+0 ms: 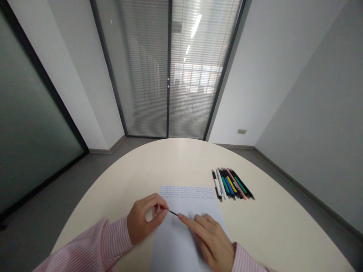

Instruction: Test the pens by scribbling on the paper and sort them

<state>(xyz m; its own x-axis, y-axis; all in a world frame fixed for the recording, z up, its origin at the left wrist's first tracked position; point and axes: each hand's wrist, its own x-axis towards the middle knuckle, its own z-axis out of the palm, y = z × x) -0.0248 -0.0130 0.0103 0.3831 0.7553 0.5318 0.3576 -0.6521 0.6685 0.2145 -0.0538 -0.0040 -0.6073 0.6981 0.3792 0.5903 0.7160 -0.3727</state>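
A thin dark rod (172, 213), slim like a pen refill, spans the gap between my hands above a white sheet of paper (170, 249). My left hand (146, 218) pinches its left end between thumb and forefinger. At the right end is the forefinger of my right hand (210, 238), with the other fingers curled; its thumb is hidden, and the rod's end appears held there. Rows of small writing run along the top of the sheet, which lies on the table under my hands.
Several pens (231, 184) in black, white, green, blue, yellow and pink lie side by side, right of the sheet's top. The round cream table (127, 170) curves away in front. Behind it stand a glass partition with blinds (147, 94) and grey-white walls (269, 68).
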